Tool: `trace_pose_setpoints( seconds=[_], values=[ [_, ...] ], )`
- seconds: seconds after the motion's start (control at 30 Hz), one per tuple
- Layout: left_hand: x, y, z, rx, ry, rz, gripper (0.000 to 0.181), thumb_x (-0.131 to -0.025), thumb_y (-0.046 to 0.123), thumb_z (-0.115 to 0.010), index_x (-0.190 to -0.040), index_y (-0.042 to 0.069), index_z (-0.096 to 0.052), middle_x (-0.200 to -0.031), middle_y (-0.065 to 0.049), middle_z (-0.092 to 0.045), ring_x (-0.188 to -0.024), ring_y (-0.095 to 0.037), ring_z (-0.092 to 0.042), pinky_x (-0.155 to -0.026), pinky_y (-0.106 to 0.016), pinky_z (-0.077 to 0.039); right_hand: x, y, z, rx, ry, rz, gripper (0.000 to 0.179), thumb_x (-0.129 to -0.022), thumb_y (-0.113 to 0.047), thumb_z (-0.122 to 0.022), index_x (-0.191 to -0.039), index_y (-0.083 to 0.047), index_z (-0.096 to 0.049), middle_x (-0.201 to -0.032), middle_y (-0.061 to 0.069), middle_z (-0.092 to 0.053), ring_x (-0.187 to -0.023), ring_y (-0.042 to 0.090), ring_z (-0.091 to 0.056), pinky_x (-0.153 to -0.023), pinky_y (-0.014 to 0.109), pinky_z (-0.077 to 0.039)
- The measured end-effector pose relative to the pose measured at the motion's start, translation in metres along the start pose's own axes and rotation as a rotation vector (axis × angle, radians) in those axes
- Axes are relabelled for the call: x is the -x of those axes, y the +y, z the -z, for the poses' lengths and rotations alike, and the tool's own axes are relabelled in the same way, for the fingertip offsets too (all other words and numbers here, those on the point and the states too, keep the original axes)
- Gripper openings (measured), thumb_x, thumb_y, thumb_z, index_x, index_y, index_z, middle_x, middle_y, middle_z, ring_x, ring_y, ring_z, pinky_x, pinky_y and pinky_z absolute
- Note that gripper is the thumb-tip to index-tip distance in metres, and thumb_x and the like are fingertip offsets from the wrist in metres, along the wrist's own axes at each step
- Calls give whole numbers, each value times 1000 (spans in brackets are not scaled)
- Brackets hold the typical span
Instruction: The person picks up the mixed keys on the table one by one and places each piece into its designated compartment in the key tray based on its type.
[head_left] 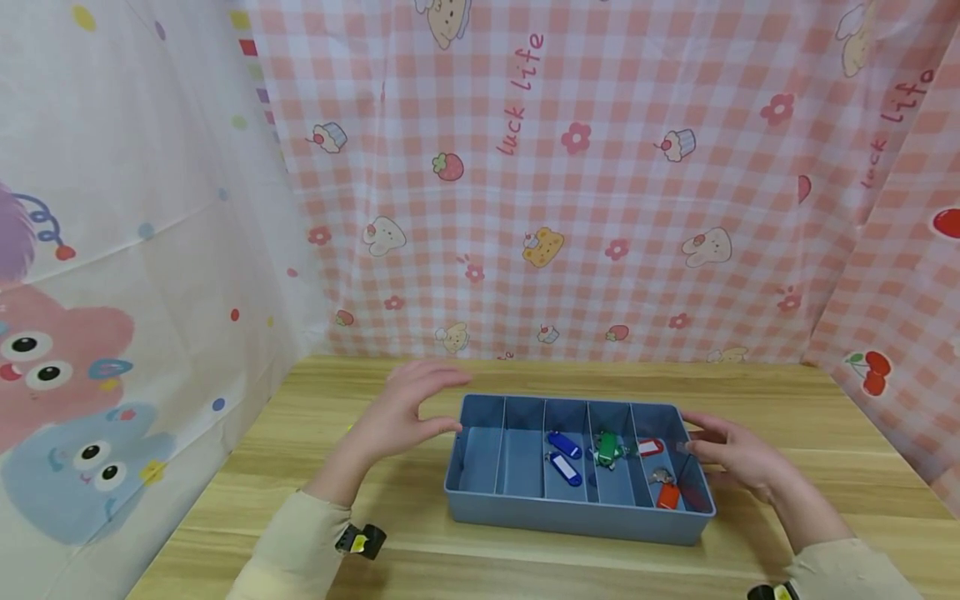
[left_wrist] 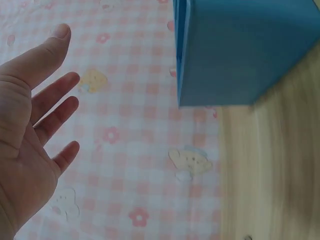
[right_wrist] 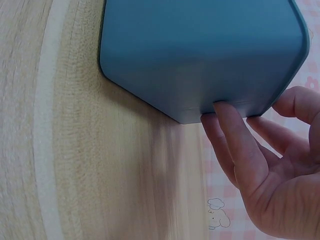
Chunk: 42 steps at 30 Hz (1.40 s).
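Observation:
A blue-grey divided box (head_left: 577, 514) stands on the table. My right hand (head_left: 738, 454) is at its right end; in the right wrist view, the fingertips touch the outer wall and the thumb (right_wrist: 296, 103) bends over the rim, pinching it. Off the left end, my left hand (head_left: 405, 412) is held with fingers spread and nothing in them. Two blue key tags (head_left: 565, 468) lie in the middle compartment. One compartment further right holds green key tags (head_left: 607, 448), overlapping, so their number is unclear. A red-edged tag (head_left: 650, 447) and an orange-red tag (head_left: 668, 497) lie in the rightmost compartment.
Thin dividers (head_left: 502, 450) split the box crosswise. The wooden table (head_left: 247, 500) runs back to a pink checked cloth (head_left: 487, 208). A white printed cloth (head_left: 187, 167) hangs along the left, and more checked cloth on the right.

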<state>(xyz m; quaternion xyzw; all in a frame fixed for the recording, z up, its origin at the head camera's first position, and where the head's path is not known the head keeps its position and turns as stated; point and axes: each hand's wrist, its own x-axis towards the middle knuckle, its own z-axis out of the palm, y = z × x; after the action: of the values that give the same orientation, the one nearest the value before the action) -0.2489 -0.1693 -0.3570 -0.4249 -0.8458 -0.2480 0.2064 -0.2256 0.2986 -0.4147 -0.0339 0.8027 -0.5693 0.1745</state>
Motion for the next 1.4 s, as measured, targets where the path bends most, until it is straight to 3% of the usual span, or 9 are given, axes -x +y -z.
trace_pose_setpoints(
  seconds=[0.27, 0.6, 0.7, 0.8, 0.93, 1.03, 1.23, 1.4],
  values=[
    [21, -11, 6, -5, 81, -1, 56, -80, 32, -82, -130, 13, -64, -128, -3, -65, -119, -25, -56, -100, -54, -35, 0, 1, 0, -4, -11, 8, 66, -102, -9, -51, -153, 9, -13, -142, 44, -31, -113, 38, -57, -88, 52, -53],
    [47, -23, 14, -69, 102, 22, 61, -73, 25, -86, -128, 9, -64, -127, -9, -65, -119, -32, -55, -97, -59, -36, 1, 1, 0, 4, -4, 3, 65, -102, -9, -51, -152, 10, -14, -141, 44, -31, -113, 39, -57, -87, 53, -53],
    [56, -27, 18, -100, 118, 17, 60, -81, 43, -78, -127, 8, -64, -127, -9, -64, -118, -33, -55, -96, -59, -37, 0, 1, 0, 3, 1, -7, 66, -102, -10, -51, -153, 8, -13, -142, 43, -30, -114, 39, -57, -87, 53, -53],
    [65, -32, 23, -122, 131, 11, 65, -88, 59, -62, -128, 8, -64, -127, -10, -64, -116, -32, -55, -94, -59, -37, 0, 0, 0, 3, 3, -14, 67, -102, -11, -52, -153, 8, -13, -143, 43, -28, -114, 40, -57, -87, 53, -52],
    [77, -35, 29, -146, 118, 29, 71, -90, 65, -52, -132, 9, -62, -130, -9, -62, -118, -31, -53, -94, -59, -37, 1, 0, 0, 7, 4, -14, 66, -102, -10, -52, -153, 8, -13, -144, 44, -28, -114, 40, -56, -87, 53, -53],
    [86, -37, 33, -145, 98, 50, 72, -89, 65, -55, -133, 9, -61, -132, -10, -61, -121, -31, -51, -96, -59, -35, 1, -1, 0, 6, 3, -12, 66, -102, -10, -51, -153, 8, -13, -144, 44, -28, -114, 41, -56, -87, 53, -53],
    [101, -39, 39, -127, 58, 112, 74, -73, 33, -86, -138, 13, -58, -135, -10, -58, -123, -34, -47, -96, -64, -31, 1, -2, 0, 1, -1, -16, 65, -102, -10, -51, -153, 8, -14, -144, 43, -29, -115, 40, -55, -87, 54, -52],
    [114, -45, 40, -115, 35, 131, 80, -66, 20, -90, -138, 10, -58, -137, -7, -57, -122, -31, -47, -94, -60, -33, 0, -2, -1, -12, -2, -12, 66, -102, -10, -51, -153, 8, -13, -145, 43, -28, -115, 39, -56, -88, 54, -52]
  ],
)
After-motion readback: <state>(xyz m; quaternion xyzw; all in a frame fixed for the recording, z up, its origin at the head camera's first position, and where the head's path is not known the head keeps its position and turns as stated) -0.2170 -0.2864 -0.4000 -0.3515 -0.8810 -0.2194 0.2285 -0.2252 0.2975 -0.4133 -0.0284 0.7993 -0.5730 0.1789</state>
